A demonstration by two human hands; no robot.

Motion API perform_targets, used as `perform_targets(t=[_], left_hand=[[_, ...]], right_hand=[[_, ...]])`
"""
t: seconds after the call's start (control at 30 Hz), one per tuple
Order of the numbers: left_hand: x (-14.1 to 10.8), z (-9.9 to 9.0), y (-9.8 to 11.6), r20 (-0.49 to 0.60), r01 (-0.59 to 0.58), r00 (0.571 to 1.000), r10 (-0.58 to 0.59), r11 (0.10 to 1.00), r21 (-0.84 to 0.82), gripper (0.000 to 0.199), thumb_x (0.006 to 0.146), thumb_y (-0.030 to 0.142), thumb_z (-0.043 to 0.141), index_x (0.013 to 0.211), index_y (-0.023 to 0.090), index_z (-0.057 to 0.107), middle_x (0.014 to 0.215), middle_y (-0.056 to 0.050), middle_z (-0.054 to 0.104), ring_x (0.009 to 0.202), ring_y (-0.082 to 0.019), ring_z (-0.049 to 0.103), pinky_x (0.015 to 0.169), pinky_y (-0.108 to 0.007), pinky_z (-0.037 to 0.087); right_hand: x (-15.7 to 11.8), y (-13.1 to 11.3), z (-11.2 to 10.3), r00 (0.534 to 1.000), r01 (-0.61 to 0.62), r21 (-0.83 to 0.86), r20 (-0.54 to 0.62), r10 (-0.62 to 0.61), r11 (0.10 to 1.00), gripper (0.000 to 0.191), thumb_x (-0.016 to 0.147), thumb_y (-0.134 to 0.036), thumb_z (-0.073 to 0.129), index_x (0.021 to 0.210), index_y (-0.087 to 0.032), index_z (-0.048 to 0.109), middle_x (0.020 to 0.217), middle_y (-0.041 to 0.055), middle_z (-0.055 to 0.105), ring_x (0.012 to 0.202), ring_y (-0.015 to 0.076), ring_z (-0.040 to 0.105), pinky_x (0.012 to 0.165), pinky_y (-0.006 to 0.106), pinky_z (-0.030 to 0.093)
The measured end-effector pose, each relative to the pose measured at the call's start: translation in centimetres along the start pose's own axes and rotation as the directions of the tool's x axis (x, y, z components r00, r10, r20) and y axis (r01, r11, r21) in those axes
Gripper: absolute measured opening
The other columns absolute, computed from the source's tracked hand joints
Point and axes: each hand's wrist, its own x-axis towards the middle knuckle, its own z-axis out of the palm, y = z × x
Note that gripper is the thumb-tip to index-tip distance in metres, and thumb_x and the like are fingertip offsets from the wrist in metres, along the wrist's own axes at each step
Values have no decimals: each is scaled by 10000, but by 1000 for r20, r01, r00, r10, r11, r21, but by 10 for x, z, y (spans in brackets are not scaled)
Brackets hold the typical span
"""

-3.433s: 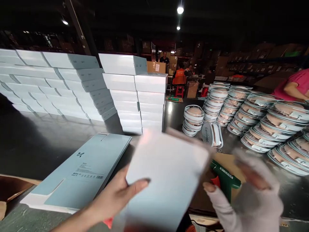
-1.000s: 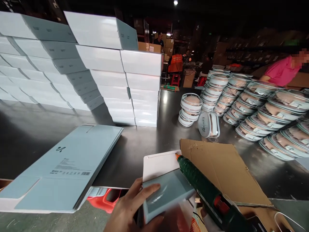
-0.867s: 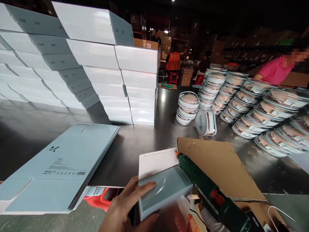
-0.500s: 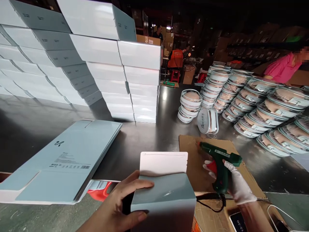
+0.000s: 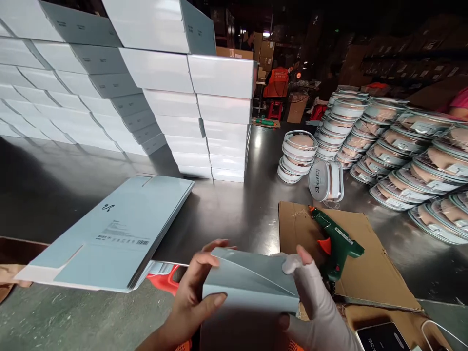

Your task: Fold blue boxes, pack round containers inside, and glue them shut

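The tabletop [image 5: 234, 209] presents as dark metal, smooth, with a bright sheen and scattered specks and fine marks at right. The stacked white boxes [image 5: 161, 73] are of smooth card with a glossy face. The flat pale-blue cartons [image 5: 120, 229] read as card, smooth, with a low sheen; the held box [image 5: 252, 282] appears to be the same card. The round cases [image 5: 300, 141] have clear, shiny plastic lids. The glue gun [image 5: 338, 236] is green plastic with a red plastic trigger. Beneath it, the brown cardboard sheet [image 5: 300, 234] is matt and creased. The right hand's glove [image 5: 318, 292] is matt white fabric. The floor [image 5: 62, 317] looks hard and scuffed.
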Motion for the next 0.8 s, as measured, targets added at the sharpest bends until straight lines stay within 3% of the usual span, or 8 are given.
perform_targets(t=[0.07, 0.1, 0.17, 0.27, 0.63, 0.8], left_hand=[[6, 5, 4, -28, -66, 998, 64, 993, -96, 346, 918, 380, 775, 1191, 440, 572, 1347, 16, 592, 1296, -279, 620, 957, -348, 574], [9, 4, 6, 22, -91, 995, 93, 992, -88, 370, 943, 368, 752, 1241, 461, 553, 1295, 16, 589, 1286, -261, 618, 980, -347, 560], [16, -1, 13, 209, -125, 971, 120, 992, 13, 336, 998, 388, 679, 1311, 454, 575, 1243, -11, 545, 1307, -259, 575, 1040, -360, 513], [22, -12, 24, 407, -149, 910, 76, 977, 150, 213, 1043, 434, 585, 1237, 414, 670, 1221, -35, 471, 1342, -289, 498, 1090, -405, 444], [22, -11, 31, 411, -212, 905, 107, 952, 221, 167, 1042, 458, 571, 1138, 370, 676, 1178, -48, 463, 1306, -290, 510, 1059, -435, 456], [22, -17, 34, 467, -277, 872, 149, 935, 220, 211, 1024, 424, 617, 1181, 332, 723, 1280, -102, 536, 1360, -323, 528, 1072, -432, 494]], right_hand=[[3, -2, -5, 992, 118, -136, 61, -111, 984, 848, 896, -259, 711, 1610, -412, 281, 1341, 68, 570, 1206, 222, 655, 1011, 305, 554], [6, -4, -9, 979, 192, -180, 105, -175, 965, 777, 909, -275, 703, 1584, -400, 339, 1326, 62, 556, 1205, 209, 639, 1021, 281, 542], [12, -8, -15, 940, 320, -219, 193, -281, 922, 643, 954, -298, 664, 1539, -365, 405, 1375, 67, 521, 1274, 189, 584, 1055, 241, 505], [18, -14, -21, 913, 371, -265, 277, -299, 890, 562, 980, -237, 619, 1502, -320, 428, 1468, 84, 475, 1346, 168, 537, 1044, 196, 491], [23, -19, -21, 894, 441, -342, 247, -373, 830, 444, 930, -163, 635, 1357, -266, 575, 1378, 95, 584, 1280, 182, 612, 984, 224, 548], [19, -19, -26, 925, 331, -237, 273, -265, 913, 497, 959, -179, 642, 1421, -348, 567, 1482, 71, 574, 1360, 200, 587, 1060, 269, 534]])
